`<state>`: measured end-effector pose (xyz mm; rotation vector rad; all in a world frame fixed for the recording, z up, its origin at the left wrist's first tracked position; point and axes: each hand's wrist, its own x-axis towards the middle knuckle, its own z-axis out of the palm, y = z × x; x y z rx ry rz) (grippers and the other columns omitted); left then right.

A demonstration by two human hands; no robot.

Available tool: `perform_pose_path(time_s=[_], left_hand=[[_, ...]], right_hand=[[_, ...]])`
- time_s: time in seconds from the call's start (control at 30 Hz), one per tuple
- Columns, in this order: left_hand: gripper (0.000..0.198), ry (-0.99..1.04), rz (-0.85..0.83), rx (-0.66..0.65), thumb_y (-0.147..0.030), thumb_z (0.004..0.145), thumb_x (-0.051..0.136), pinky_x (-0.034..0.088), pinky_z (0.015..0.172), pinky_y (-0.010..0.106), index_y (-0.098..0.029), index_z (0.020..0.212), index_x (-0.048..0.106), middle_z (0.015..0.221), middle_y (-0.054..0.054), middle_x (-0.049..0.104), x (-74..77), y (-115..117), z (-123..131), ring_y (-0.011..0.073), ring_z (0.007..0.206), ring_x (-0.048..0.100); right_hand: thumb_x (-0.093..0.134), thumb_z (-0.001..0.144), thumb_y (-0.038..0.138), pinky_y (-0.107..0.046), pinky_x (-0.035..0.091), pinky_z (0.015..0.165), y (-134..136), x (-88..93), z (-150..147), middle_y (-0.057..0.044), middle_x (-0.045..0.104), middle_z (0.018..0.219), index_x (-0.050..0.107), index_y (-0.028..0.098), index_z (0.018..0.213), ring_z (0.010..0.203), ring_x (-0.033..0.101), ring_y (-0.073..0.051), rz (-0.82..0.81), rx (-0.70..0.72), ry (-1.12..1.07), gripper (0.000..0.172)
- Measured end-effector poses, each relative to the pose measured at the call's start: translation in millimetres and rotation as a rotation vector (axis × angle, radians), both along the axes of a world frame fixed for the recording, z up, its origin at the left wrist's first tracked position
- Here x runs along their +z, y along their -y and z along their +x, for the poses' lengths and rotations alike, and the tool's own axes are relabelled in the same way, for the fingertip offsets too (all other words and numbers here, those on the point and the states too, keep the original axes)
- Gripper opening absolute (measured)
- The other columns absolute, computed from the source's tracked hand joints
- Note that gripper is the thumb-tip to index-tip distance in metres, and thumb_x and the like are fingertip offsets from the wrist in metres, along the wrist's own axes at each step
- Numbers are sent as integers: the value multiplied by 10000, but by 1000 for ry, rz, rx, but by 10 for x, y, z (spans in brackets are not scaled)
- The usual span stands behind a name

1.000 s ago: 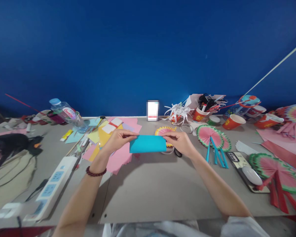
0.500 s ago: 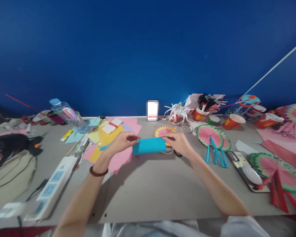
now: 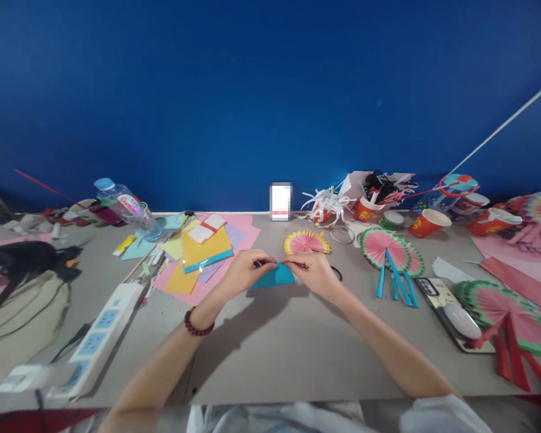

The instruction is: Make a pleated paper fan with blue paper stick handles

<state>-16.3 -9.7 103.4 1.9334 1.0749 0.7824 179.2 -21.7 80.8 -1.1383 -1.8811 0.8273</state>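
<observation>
Both my hands meet over the middle of the grey table [image 3: 275,355], pinching a folded turquoise paper [image 3: 275,277]. My left hand [image 3: 243,273], with a dark bead bracelet on its wrist, grips the paper's left part. My right hand [image 3: 313,273] pinches the top edge from the right. Only a small wedge of the paper shows between the fingers. A pink and yellow paper fan [image 3: 306,242] lies just behind my hands.
Coloured paper sheets [image 3: 205,252] lie at the left, beside a water bottle [image 3: 126,207] and a white power strip [image 3: 101,328]. Pink-green fans with blue sticks [image 3: 390,252], red cups [image 3: 426,222], a phone [image 3: 437,294] and a mouse [image 3: 460,319] sit at the right.
My hands have come together toward the middle, and the turquoise paper, a wide strip before, now shows as a small folded wedge between them.
</observation>
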Motion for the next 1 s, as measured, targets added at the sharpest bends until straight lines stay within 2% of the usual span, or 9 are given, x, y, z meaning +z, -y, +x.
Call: perform_pose_path(time_s=[0.1, 0.2, 0.27, 0.37, 0.5, 0.63, 0.8, 0.9, 1.0], left_hand=[[203, 52, -22, 56, -347, 775, 587, 454, 596, 247, -205, 702, 713, 735, 38, 703, 2, 1, 19, 176, 689, 613], [177, 120, -26, 129, -335, 755, 620, 466, 614, 250, -192, 702, 708, 739, 38, 710, -28, -7, 33, 178, 697, 621], [169, 184, -39, 188, -336, 740, 641, 473, 627, 249, -182, 705, 702, 743, 39, 710, -61, -16, 40, 177, 707, 623], [184, 282, -73, 258, -353, 716, 670, 481, 618, 249, -171, 715, 698, 739, 41, 707, -116, -35, 50, 173, 695, 623], [229, 349, -58, 308, -387, 705, 679, 488, 600, 254, -162, 736, 700, 744, 48, 703, -172, -53, 62, 166, 674, 614], [245, 391, -52, 378, -403, 709, 676, 483, 594, 251, -162, 751, 695, 747, 48, 698, -216, -53, 68, 151, 655, 598], [256, 390, -5, 419, -422, 738, 647, 483, 628, 256, -171, 759, 691, 770, 48, 694, -302, -74, 70, 161, 707, 610], [258, 380, 27, 452, -424, 739, 643, 486, 660, 265, -172, 768, 694, 784, 48, 699, -354, -97, 75, 165, 723, 617], [261, 387, 8, 454, -424, 728, 654, 485, 659, 267, -169, 755, 698, 758, 44, 702, -388, -114, 78, 165, 707, 617]], right_hand=[[575, 809, 260, -297, 521, 724, 3, -15, -5, -46, 729, 896, 722, 226, 943, 829, 671, -203, -38, -59, -68, 202], [673, 742, 315, -301, 524, 725, 6, -25, -12, -54, 707, 926, 619, 217, 1139, 836, 658, -196, -113, -40, -152, 413], [719, 694, 317, -303, 521, 746, 13, -26, -26, -56, 683, 983, 563, 222, 1190, 886, 642, -198, -136, -6, -177, 529], [720, 684, 315, -307, 509, 756, 23, -31, -55, -62, 660, 1006, 584, 208, 1111, 910, 619, -202, -120, -28, -194, 461], [669, 738, 377, -264, 485, 628, 7, -76, -73, -17, 646, 802, 638, 196, 892, 711, 594, -156, -185, -58, -248, 240], [707, 686, 452, -259, 481, 588, -71, -138, -45, -2, 642, 692, 664, 185, 782, 626, 585, -143, -326, -109, -434, 287], [751, 630, 470, -296, 520, 698, -185, -188, 12, -24, 685, 698, 722, 175, 722, 661, 629, -151, -502, -93, -635, 310], [781, 581, 469, -322, 532, 740, -224, -221, 29, -31, 697, 700, 731, 174, 682, 676, 642, -162, -568, -96, -685, 315], [786, 565, 478, -318, 530, 704, -243, -262, 33, -40, 698, 673, 737, 169, 667, 652, 643, -168, -554, -138, -657, 330]])
